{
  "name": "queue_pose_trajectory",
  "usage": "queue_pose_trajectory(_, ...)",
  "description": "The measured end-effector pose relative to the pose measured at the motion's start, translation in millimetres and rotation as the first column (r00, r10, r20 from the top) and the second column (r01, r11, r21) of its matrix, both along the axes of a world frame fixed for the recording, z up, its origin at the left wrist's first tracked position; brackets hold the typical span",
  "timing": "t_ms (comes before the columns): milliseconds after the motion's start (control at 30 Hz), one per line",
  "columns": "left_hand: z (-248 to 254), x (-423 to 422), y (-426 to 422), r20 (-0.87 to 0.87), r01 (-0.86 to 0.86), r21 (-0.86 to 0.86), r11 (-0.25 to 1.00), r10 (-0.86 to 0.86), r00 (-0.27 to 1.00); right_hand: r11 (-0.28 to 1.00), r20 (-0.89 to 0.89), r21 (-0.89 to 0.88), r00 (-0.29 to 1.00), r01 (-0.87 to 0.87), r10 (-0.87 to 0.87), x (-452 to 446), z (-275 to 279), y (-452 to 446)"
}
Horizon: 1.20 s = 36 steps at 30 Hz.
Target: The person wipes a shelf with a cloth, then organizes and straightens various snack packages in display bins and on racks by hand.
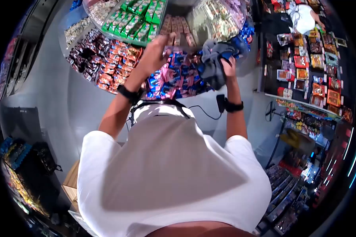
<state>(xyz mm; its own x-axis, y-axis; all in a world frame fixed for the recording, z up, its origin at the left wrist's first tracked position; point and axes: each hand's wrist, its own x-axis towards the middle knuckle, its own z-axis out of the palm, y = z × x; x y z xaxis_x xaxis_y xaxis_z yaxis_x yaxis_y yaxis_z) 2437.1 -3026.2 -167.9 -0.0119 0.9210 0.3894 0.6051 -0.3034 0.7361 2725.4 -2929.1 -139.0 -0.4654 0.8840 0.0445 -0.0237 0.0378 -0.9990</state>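
Note:
My right hand (229,67) is closed on a bunched dark grey cloth (214,63), which rests over the right part of the round sweets display. My left hand (156,53) reaches over the display beside the tray of green packets (135,19). Its fingers are blurred near a compartment of pink-brown packets (178,27), so whether they hold anything is unclear. Between my arms lie blue and pink wrapped sweets (173,79). Orange wrapped sweets (118,65) and dark wrapped ones (89,55) fill the sections left of my left forearm.
A clear bin of pale packets (215,19) stands at the back. To the right, a rack (304,71) carries several rows of snack bags, with another person (302,19) at its far end. A black cable (205,110) hangs near my right wrist.

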Motion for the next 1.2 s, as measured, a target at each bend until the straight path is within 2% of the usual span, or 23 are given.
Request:
queue_pose_trajectory(33,-28.0,13.6,-21.4,0.095,0.077,0.004,0.997,-0.077,0.992,0.989,-0.004,-0.112,0.995,-0.097,0.097,15.0,1.5,-19.2)
queue_pose_trajectory(67,-6.5,18.2,-45.1,0.507,0.465,-0.411,0.784,-0.228,0.832,0.977,0.047,-0.212,0.999,0.010,-0.001,33.6,-31.0,-40.8)
queue_pose_trajectory(100,-29.4,33.2,-67.0,0.434,0.484,-0.174,0.857,-0.374,0.820,0.968,0.041,-0.250,0.999,-0.020,0.031,24.3,-27.8,-76.8)
queue_pose_trajectory(167,16.6,39.3,-97.7,0.537,0.706,-0.475,0.526,-0.462,0.706,0.943,0.249,-0.308,0.946,-0.127,0.209,16.1,-48.0,-134.3)
queue_pose_trajectory(200,-30.2,48.4,-114.0,0.513,0.730,-0.431,0.530,-0.522,0.682,0.946,0.362,-0.271,0.891,-0.179,0.273,8.5,-50.0,-165.3)
queue_pose_trajectory(267,-79.1,51.2,-133.7,0.483,0.825,-0.431,0.366,-0.679,0.553,0.791,0.370,-0.510,0.744,-0.337,0.556,-16.7,-44.0,-191.3)
queue_pose_trajectory(333,-58.1,48.9,-145.9,0.479,0.768,-0.487,0.416,-0.608,0.633,0.594,0.014,-0.743,0.880,-0.308,0.474,-16.3,-81.2,-199.3)
queue_pose_trajectory(367,-58.4,46.6,-148.1,0.390,0.668,-0.598,0.444,-0.567,0.726,0.597,0.003,-0.740,0.886,-0.310,0.464,-14.3,-92.0,-196.8)
queue_pose_trajectory(400,-59.1,42.2,-148.7,0.283,0.550,-0.691,0.468,-0.526,0.802,0.597,0.025,-0.764,0.912,-0.247,0.409,-16.4,-94.9,-191.9)
queue_pose_trajectory(433,-78.9,45.5,-155.0,0.401,0.590,-0.534,0.605,-0.433,0.807,0.589,0.048,-0.788,0.935,-0.181,0.352,-16.3,-98.5,-188.8)
queue_pose_trajectory(467,-99.0,46.7,-161.1,0.394,0.592,-0.538,0.599,-0.442,0.806,0.591,0.041,-0.786,0.939,-0.181,0.342,-16.6,-102.4,-186.2)
queue_pose_trajectory(533,-97.7,55.0,-161.1,0.459,0.607,-0.631,0.484,-0.398,0.794,0.822,0.558,-0.538,0.651,-0.188,0.514,-12.5,-119.5,-179.1)
queue_pose_trajectory(567,-97.2,61.4,-160.0,0.454,0.604,-0.632,0.487,-0.400,0.797,0.765,0.416,-0.606,0.731,-0.220,0.540,-4.1,-138.5,-180.4)
queue_pose_trajectory(600,-99.2,69.2,-158.0,0.553,0.631,-0.670,0.391,-0.304,0.776,0.767,0.415,-0.601,0.732,-0.226,0.541,4.5,-151.8,-181.7)
queue_pose_trajectory(667,-107.5,86.0,-155.0,0.696,0.693,-0.695,0.191,-0.063,0.715,0.557,0.101,-0.789,0.840,-0.259,0.533,20.6,-173.0,-183.8)
queue_pose_trajectory(700,-143.1,94.1,-158.7,0.648,0.677,-0.714,0.178,-0.198,0.736,0.497,0.177,-0.839,0.750,-0.224,0.638,32.8,-186.7,-176.5)
queue_pose_trajectory(733,-133.2,109.0,-162.5,0.639,0.631,-0.740,0.233,-0.049,0.768,0.503,0.228,-0.844,0.721,-0.189,0.654,38.2,-177.3,-174.0)
queue_pose_trajectory(800,-157.1,129.4,-158.1,0.571,0.582,-0.787,0.206,-0.115,0.813,0.517,0.199,-0.848,0.834,-0.116,0.514,50.8,-167.5,-172.7)
queue_pose_trajectory(833,-185.1,139.3,-155.9,0.566,0.578,-0.796,0.180,-0.120,0.816,0.480,0.154,-0.868,0.850,-0.127,0.504,67.8,-206.8,-165.9)
queue_pose_trajectory(867,-148.7,157.4,-157.9,0.541,0.514,-0.805,0.296,0.013,0.841,0.530,0.147,-0.844,0.913,-0.084,0.379,76.6,-218.1,-165.1)
queue_pose_trajectory(933,-166.3,179.3,-147.9,0.462,0.439,-0.868,0.231,0.053,0.885,0.622,0.210,-0.782,0.948,0.015,0.241,91.7,-223.7,-163.0)
queue_pose_trajectory(1100,-181.4,230.3,-121.7,0.514,0.443,-0.844,0.302,0.219,0.829,0.610,0.384,-0.769,0.901,0.192,0.200,112.5,-200.8,-161.5)
queue_pose_trajectory(1200,-185.4,237.1,-121.6,0.578,0.501,-0.800,0.329,0.200,0.791,0.617,0.327,-0.776,0.921,0.132,0.214,117.0,-217.4,-162.2)
